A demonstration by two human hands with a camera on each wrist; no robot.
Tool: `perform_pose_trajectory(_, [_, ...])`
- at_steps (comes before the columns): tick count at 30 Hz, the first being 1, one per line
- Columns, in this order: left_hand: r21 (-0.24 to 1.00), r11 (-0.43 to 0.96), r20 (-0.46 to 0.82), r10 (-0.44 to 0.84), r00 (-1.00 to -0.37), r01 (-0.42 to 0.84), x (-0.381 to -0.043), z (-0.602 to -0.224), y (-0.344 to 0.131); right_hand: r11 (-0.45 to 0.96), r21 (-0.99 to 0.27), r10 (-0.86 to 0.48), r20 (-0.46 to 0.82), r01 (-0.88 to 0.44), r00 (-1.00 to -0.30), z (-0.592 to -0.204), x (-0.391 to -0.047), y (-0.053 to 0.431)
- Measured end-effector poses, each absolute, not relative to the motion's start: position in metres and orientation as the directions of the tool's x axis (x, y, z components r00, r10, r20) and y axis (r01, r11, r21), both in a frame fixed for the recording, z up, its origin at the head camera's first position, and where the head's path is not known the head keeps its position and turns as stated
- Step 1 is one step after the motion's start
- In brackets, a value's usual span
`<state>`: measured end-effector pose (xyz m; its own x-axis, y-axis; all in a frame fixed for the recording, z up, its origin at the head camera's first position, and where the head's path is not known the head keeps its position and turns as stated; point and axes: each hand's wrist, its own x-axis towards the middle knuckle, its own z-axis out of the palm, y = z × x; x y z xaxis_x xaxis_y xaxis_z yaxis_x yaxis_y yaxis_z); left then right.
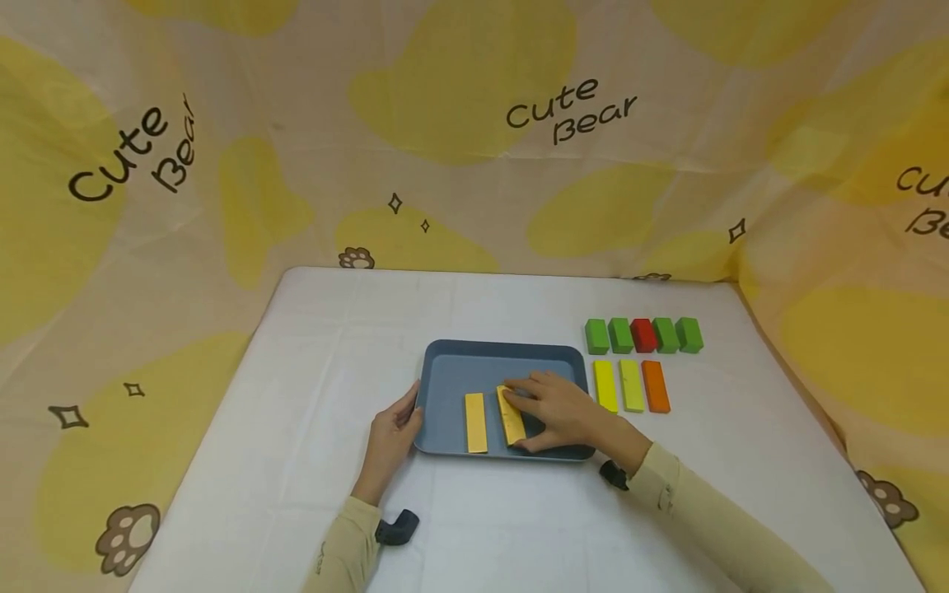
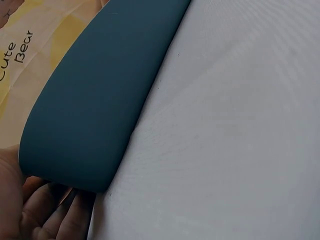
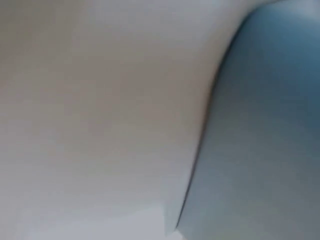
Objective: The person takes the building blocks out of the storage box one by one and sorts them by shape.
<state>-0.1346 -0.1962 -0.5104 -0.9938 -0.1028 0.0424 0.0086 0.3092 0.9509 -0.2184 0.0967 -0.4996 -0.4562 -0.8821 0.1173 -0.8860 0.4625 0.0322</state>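
A blue-grey tray lies on the white table, and my left hand grips its left edge. In the left wrist view, the fingers curl at the corner beneath the tray's outer wall. Inside the tray, my right hand pinches a yellow block lengthwise, with the thumb at the near end and fingertips at the far end. Left of it, a second yellow block lies roughly parallel. The right wrist view is blurred and shows only the tray's side, with neither the hand nor the block.
Right of the tray, a back row holds several green blocks and one red block. In front of that row lie a bright yellow block, a yellow-green block and an orange block. A printed cloth hangs around the table.
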Motion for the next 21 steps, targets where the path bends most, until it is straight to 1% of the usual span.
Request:
perform_pose_trajectory(6, [0.946,0.322,0.063,-0.1,-0.993,0.027,-0.136,-0.512,-0.195,0.515,0.005,-0.838,0.212,-0.857,-0.502,-0.489,-0.226,0.131])
perform_pose_trajectory(11, [0.951,0.306,0.075,-0.115,-0.991,0.037,-0.142,-0.533,-0.197,0.547,-0.016,-0.8,0.284,-0.837,-0.528,-0.478,-0.235,0.177])
perform_pose_trajectory(15, [0.957,0.286,0.075,-0.121,-0.99,0.037,-0.144,-0.547,-0.2,0.59,-0.026,-0.772,0.272,-0.807,-0.574,-0.471,-0.237,0.215])
perform_pose_trajectory(21, [0.959,0.278,0.092,-0.12,-0.989,0.055,-0.143,-0.55,-0.201,0.685,-0.036,-0.706,0.215,-0.727,-0.675,-0.47,-0.238,0.264])
